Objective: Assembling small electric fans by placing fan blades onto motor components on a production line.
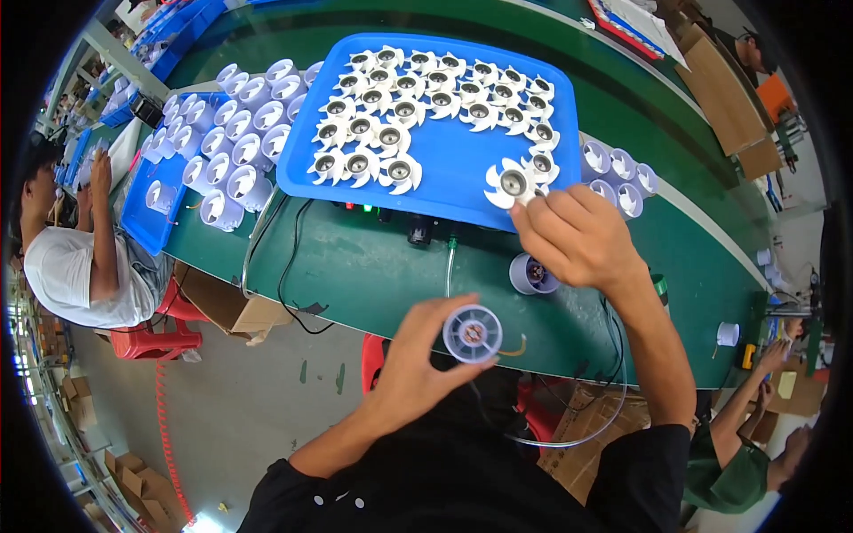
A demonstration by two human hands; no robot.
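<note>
My left hand [410, 364] grips a lilac round fan housing [473, 334] by its sides, its spoked face turned up and a short tan wire sticking out. Over the front right corner of the blue tray [444, 197], my right hand [573, 235] pinches a blade of a white fan impeller [513, 183] with a dark metal-lined hub. Several more white impellers [405, 110] lie in rows on that tray, hubs up. Just below my right hand, another lilac housing [533, 274] with a coil inside lies tilted on the green bench [373, 258].
Many lilac housings with white blades [233, 147] crowd the bench left of the tray; several more [622, 173] stand to its right. Black cables [289, 266] and a clear hose [450, 266] run along the bench front. Co-workers sit at the left [84, 275] and lower right [733, 466].
</note>
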